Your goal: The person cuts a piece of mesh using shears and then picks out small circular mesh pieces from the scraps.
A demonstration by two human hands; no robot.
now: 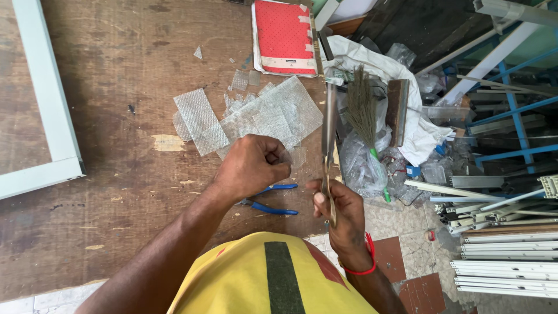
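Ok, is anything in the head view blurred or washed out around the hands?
Head view: the long thin metal strip in the right hand is motion-smeared; the left hand, grey mesh pieces and blue-handled pliers are sharp; light is soft and even, with mild wide-angle bending at the white frame.

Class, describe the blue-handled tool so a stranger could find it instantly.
Start at the brown wooden table. Near its front edge, just beneath the left hand, lie the blue-handled pliers. Their bright blue grips set them apart from the pale mesh scraps beyond.
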